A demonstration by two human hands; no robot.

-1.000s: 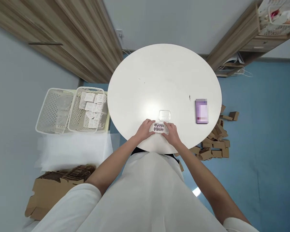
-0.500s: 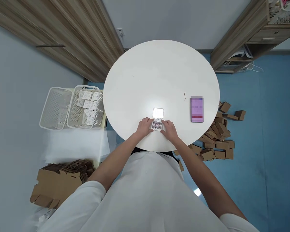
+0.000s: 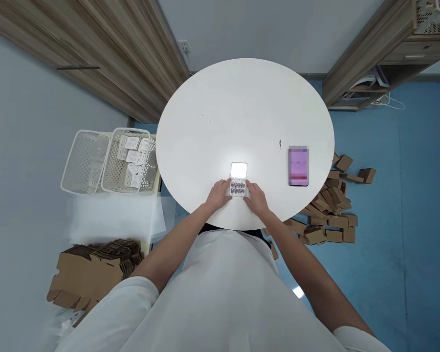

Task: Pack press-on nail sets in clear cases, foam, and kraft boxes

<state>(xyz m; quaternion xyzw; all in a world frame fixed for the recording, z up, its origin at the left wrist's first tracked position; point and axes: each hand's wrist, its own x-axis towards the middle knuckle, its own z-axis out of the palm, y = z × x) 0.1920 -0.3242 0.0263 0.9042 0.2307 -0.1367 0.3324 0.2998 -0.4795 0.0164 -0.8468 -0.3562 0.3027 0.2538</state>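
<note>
A small clear plastic case [image 3: 238, 194] lies on the white table near its front edge, its lid [image 3: 238, 170] tipped back and bright with glare. Inside it sit two rows of small, dark, shiny oval pieces [image 3: 237, 187], too small to name for certain. My left hand [image 3: 218, 195] grips the case's left side, thumb at the near corner and fingers by the hinge. Opposite it, my right hand [image 3: 257, 198] holds the right side in the same way.
A purple, blurred-out box or device [image 3: 298, 166] lies at the right of the oval table [image 3: 242, 98]. Left stand two white baskets [image 3: 106, 188], one with white cards [image 3: 135, 157], and flattened cardboard [image 3: 90, 276]. Small brown boxes [image 3: 335, 222] are heaped on the floor at right.
</note>
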